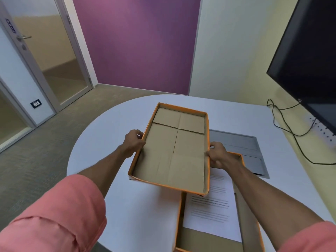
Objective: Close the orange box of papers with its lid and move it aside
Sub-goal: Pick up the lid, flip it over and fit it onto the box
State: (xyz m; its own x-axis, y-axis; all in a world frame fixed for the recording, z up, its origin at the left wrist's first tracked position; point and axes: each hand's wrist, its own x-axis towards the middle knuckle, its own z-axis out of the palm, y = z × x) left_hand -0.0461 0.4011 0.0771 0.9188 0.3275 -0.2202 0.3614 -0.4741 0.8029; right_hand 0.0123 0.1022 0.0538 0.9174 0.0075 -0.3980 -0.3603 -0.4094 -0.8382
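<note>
Right now we hold the lid (174, 148) up above the table (112, 124), its brown inside turned toward us and its orange rim showing all round. Our left hand (133, 143) is closed on the lid's left wall, fingers curled over the edge; our right hand (217, 157) is closed on its right wall the same way. Below and to the right sits the orange box (247, 211), open, with a printed sheet of paper (211, 210) lying inside. The lid's near corner overlaps the box's far end in our view, tilted and not set on it. A grey panel (241, 146) lies in the tabletop beyond the box, and black cables (283, 124) trail toward a dark screen (309, 57) on the right.
</note>
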